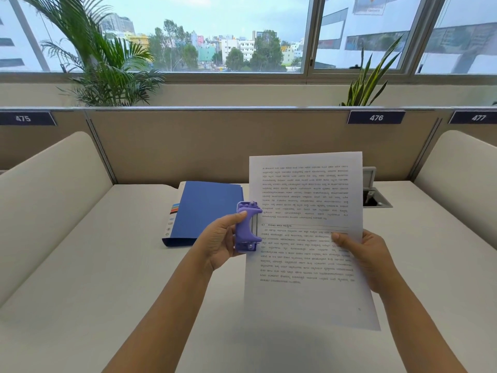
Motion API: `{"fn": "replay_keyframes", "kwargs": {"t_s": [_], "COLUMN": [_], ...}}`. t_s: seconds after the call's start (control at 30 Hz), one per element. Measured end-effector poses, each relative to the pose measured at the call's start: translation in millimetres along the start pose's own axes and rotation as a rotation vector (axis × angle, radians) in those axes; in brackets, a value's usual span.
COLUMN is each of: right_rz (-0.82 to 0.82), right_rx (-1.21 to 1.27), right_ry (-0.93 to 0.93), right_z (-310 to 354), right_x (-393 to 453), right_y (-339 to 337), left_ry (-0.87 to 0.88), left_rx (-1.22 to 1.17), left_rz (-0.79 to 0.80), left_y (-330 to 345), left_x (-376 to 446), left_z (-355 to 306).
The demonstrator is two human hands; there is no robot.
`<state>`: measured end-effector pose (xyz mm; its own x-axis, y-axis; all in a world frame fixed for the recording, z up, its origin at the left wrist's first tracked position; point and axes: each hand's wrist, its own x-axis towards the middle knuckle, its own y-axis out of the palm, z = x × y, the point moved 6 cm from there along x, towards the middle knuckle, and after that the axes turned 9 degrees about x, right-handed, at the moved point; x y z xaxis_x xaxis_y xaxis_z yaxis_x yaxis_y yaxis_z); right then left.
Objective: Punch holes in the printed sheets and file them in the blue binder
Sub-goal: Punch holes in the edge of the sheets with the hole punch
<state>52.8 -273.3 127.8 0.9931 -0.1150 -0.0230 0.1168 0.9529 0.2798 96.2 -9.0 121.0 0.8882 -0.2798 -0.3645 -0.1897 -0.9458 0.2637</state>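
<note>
I hold the printed sheets [306,200] upright above the desk. My right hand [363,254] grips them at their right edge, thumb on the text. My left hand [220,243] is closed around a purple hole punch [247,227], held on end, its slot set over the sheets' left edge about halfway up. The blue binder [204,208] lies shut on the desk behind the punch, its spine with a coloured label facing left.
The white desk [107,265] has padded side dividers left and right and a beige partition behind it. An open cable port [375,200] sits at the back right, partly hidden by the sheets. Plants stand behind the partition below the windows.
</note>
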Motion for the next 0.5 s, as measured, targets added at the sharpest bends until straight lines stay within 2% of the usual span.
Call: {"fn": "replay_keyframes", "kwargs": {"t_s": [0.13, 0.27, 0.37, 0.5], "right_rz": [0.008, -0.008, 0.008, 0.001], "right_rx": [-0.001, -0.002, -0.012, -0.033], "right_ry": [-0.010, 0.000, 0.005, 0.008], "right_z": [-0.4, -2.6, -4.6, -8.0], "right_x": [-0.7, 1.1, 1.5, 3.2], "right_y": [0.9, 2.0, 5.5, 4.7], "left_ry": [0.019, 0.002, 0.019, 0.078], "left_rx": [0.050, 0.115, 0.396, 0.524], "left_rz": [-0.007, -0.100, -0.201, -0.369], "left_y": [2.6, 5.9, 8.6, 7.7], "left_x": [-0.7, -0.6, 3.5, 4.8], "left_z": [-1.3, -4.4, -5.7, -10.1]}}
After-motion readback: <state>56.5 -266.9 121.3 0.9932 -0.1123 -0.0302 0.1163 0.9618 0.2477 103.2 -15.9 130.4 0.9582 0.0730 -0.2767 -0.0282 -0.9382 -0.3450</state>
